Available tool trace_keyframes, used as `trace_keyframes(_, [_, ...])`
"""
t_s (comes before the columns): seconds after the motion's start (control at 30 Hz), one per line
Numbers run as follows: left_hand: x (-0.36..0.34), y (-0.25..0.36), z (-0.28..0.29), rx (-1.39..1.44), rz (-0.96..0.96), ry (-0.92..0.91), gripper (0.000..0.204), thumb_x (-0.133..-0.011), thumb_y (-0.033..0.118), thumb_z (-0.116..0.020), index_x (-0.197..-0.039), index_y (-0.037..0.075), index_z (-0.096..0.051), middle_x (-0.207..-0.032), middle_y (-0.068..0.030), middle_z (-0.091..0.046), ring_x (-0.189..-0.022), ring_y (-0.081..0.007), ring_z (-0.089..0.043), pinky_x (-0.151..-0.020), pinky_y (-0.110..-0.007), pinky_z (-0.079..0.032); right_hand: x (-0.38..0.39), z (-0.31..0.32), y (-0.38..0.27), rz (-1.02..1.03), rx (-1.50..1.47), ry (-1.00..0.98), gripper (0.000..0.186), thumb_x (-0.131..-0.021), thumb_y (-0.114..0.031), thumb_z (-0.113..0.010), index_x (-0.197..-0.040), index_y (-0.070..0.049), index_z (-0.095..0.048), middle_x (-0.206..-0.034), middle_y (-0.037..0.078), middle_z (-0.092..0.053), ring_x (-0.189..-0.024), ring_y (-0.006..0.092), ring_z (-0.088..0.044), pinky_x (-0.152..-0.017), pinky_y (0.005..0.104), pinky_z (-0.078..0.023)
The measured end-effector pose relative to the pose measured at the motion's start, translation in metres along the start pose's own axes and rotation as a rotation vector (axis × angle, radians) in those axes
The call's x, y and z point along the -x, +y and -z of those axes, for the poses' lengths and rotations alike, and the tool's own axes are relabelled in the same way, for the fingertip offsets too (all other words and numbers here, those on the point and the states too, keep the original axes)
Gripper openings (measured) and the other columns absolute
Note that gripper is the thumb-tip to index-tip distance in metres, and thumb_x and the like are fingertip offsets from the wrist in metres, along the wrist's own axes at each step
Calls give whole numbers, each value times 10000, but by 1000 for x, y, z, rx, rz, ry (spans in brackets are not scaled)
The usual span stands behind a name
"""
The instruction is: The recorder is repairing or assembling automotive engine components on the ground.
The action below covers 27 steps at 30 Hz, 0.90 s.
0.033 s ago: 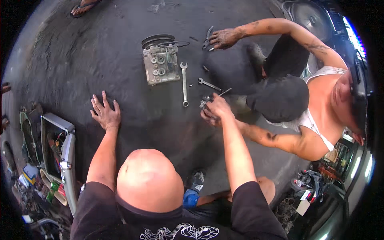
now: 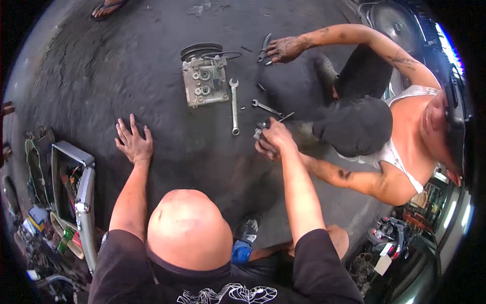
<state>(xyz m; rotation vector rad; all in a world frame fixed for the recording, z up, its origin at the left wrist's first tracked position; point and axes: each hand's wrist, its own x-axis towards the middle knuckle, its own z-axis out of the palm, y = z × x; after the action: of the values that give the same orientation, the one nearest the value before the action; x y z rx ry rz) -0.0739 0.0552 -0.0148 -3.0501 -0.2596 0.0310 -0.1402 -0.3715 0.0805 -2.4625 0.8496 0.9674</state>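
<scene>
Nothing moved, left hand point(image 2: 134, 142) spread flat on floor point(image 2: 167, 101), right hand point(image 2: 277, 134) gripping small metal part point(image 2: 261, 127)

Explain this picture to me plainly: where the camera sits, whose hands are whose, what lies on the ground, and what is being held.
The camera sits on a person's head and looks down through a fisheye lens, so edges bend. The person's left hand is pressed flat on the dark concrete floor. Their right hand grips a small metal part, too hidden to identify, together with a co-worker's hand. The co-worker's other hand rests by pliers. On the floor lie a grey compressor-like unit, a long wrench and a smaller wrench. An open toolbox stands at left.
</scene>
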Motion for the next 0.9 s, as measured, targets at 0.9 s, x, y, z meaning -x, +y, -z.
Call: trace_keyframes(0.9, [2,-10,2,142,-3,-62,653,-947,441,-509,-1542,245,-325,-1629,-134,-204,-1521,-256,-153,-1173,-578,-165,131,131,-113,1182,-768,986,254,-988,-176,-552,-1143,-25,-419,-1099,178,-592,-956,252,-651,-854,373,-534])
